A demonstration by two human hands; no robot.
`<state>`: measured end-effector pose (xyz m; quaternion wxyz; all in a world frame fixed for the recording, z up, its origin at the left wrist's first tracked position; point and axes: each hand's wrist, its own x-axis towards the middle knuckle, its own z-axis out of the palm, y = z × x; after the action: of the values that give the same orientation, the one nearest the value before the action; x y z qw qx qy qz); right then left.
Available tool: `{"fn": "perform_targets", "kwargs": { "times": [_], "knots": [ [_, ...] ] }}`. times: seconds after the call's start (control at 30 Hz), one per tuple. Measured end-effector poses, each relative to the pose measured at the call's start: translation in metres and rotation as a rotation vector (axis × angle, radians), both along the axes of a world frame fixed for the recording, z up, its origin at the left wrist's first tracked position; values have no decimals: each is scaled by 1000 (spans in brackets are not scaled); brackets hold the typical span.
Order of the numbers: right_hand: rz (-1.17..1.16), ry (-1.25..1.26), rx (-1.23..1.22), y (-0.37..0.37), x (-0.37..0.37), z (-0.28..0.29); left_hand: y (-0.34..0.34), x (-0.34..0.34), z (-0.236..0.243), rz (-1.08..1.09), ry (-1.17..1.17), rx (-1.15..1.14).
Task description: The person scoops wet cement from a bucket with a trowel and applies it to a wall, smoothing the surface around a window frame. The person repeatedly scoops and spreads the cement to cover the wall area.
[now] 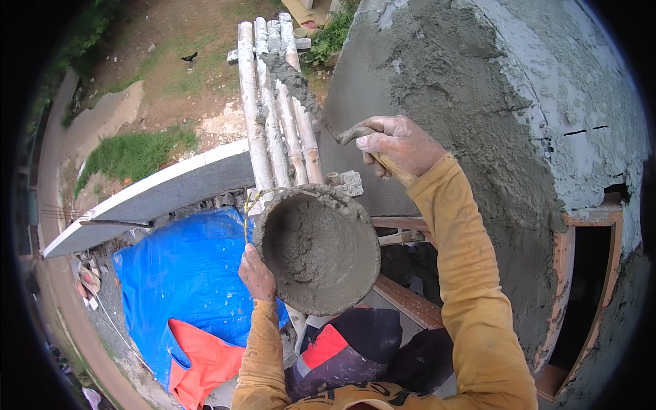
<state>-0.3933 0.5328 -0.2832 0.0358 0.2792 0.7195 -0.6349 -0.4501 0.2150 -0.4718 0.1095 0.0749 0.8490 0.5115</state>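
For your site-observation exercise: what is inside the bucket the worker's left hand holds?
Inside the bucket, gripped at its rim by the left hand, lies wet grey mortar coating the walls. The mortar covers the bucket's bottom, so that cannot be seen.

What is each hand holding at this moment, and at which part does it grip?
The left hand grips the mortar-caked bucket at its rim. The right hand holds a trowel by its wooden handle.

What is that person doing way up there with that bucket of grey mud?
The person sits high on bamboo poles beside a wall covered in wet grey mortar. The left hand grips the rim of a mortar-filled bucket. The right hand holds a trowel against the wall. A blue tarp lies far below.
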Motion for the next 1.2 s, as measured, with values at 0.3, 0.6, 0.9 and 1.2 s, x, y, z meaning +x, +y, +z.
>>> {"fn": "perform_targets", "kwargs": {
  "times": [0.3, 0.6, 0.9, 1.2],
  "knots": [
    [-637, 30, 512, 61, 51, 57, 0, 2, 5, 6, -21, -49],
    [444, -317, 988, -73, 142, -41, 23, 13, 21, -92, 81, -119],
    [410, -552, 493, -154, 154, -106, 32, 31, 23, -80, 146, -44],
    [254, -175, 738, -125, 135, -55, 5, 5, -5, 44, 29, 63]
  ]
}}
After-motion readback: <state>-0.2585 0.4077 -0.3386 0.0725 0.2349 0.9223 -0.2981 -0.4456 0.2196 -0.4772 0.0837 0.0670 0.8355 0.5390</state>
